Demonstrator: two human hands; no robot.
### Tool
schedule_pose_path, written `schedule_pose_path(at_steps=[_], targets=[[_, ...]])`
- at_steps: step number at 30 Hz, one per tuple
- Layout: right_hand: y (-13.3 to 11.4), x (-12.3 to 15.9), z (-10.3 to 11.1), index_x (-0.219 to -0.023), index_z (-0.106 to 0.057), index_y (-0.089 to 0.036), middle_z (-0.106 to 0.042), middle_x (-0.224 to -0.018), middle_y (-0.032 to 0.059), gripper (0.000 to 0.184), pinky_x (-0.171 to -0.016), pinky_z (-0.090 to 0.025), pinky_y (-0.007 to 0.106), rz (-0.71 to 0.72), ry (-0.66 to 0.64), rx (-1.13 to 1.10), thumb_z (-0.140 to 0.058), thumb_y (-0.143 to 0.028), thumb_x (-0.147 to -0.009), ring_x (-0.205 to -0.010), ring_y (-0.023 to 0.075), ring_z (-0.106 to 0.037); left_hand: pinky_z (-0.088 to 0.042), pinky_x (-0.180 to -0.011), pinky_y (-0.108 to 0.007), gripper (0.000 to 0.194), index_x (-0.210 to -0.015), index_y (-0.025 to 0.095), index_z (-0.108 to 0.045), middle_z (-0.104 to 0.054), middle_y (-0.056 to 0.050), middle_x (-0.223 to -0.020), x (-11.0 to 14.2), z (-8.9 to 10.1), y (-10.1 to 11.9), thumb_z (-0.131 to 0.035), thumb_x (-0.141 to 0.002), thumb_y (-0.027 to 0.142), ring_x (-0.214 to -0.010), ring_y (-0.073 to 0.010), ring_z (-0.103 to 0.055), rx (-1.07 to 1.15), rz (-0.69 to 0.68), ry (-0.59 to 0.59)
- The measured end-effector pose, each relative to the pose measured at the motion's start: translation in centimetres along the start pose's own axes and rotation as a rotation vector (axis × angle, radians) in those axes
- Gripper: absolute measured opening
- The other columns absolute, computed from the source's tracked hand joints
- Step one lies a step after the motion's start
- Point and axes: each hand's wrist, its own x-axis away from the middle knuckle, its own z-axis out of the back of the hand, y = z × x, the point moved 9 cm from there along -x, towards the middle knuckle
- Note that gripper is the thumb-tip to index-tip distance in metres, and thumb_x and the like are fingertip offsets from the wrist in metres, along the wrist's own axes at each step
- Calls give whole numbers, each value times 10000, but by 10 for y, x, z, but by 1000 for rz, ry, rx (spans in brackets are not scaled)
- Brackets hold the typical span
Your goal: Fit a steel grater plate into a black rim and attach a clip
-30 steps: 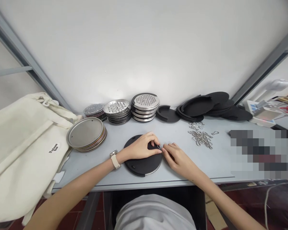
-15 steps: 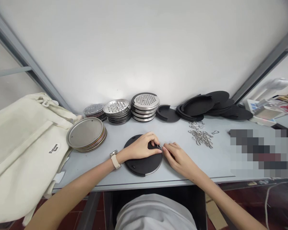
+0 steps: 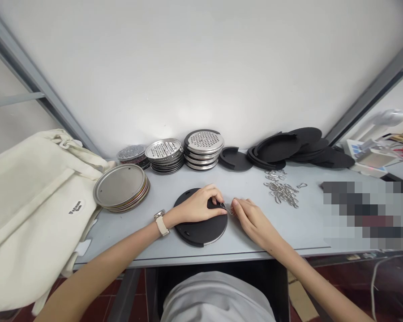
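A round black holder (image 3: 204,230) lies face down on the grey table, with a silver metal edge showing at its lower right. My left hand (image 3: 201,205) rests across it, thumb and forefinger closed about its right rim. Between those fingertips a small wire clip (image 3: 229,209) sticks out to the right from the rim. My right hand (image 3: 251,219) is just right of the clip, fingers curled and pressed together. Whether its fingertips grip the clip's outer end is not clear.
Similar loose clips (image 3: 282,192) lie in a pile at right. Along the wall stand stacked grater discs (image 3: 203,147), plain metal discs (image 3: 121,185) and black holders (image 3: 278,147). A cream bag (image 3: 36,201) hangs at left; a blurred-out patch (image 3: 369,214) covers the far right.
My right hand has drawn back slightly to the right from the rim, and more of the wire clip now shows. My left hand and the black holder have stayed put.
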Motion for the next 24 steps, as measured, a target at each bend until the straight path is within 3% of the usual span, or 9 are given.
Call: schedule_pose_path(at_steps=[7,12,24], targets=[[-5,0,2,-802,-420,-224,-500,-660,-23,224,-703,-357,305,7,7,-21,-307,-304,-979,-659,166,-468,-458,-771,-261,199,-888,157,-565,-536,-24,-910,-1,0,1,-676,-768,270,-805,-125,-539,-9,-4,-3],[-8,0,-4,-694,-393,-215,-451,-618,-22,271,-690,-350,304,57,-31,26,-377,-298,-952,-649,164,-440,-462,-757,-265,188,-878,157,-556,-536,-32,-929,0,0,0,-663,-777,274,-787,-124,-540,8,7,-8],[-5,0,0,-719,-403,-217,-475,-636,-15,267,-692,-356,306,38,4,27,-337,-297,-965,-659,170,-446,-450,-784,-274,138,-861,166,-568,-545,-26,-914,1,-1,2,-641,-786,256,-801,-130,-537,-14,20,-14]])
